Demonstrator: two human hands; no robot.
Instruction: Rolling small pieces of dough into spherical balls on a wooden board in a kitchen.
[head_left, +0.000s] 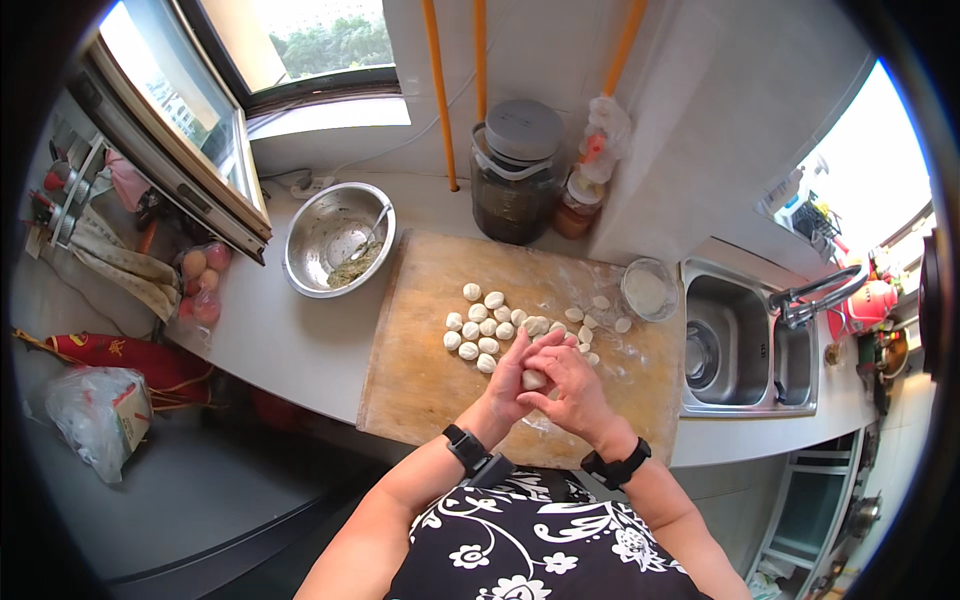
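Observation:
My left hand (507, 381) and my right hand (574, 386) meet over the near part of a wooden board (420, 390), cupped around a piece of white dough (533, 379). Both hands touch the piece, and the fingers partly hide it. Just beyond my fingertips, several round dumplings (487, 327) lie grouped on the board. Small loose dough pieces (589, 322) are scattered to their right, amid smears of flour. A glass bowl of flour (646, 291) stands at the board's far right corner. To the left of the board, a steel bowl (300, 247) contains chopped filling (352, 270) and a spoon (373, 232).
Behind the board stand a large lidded jar (517, 176) and a smaller jar (580, 202). A steel double sink (724, 337) with a faucet (817, 296) is at the right. Bagged fruit (202, 281) sits at the left, below an open window sash (187, 135).

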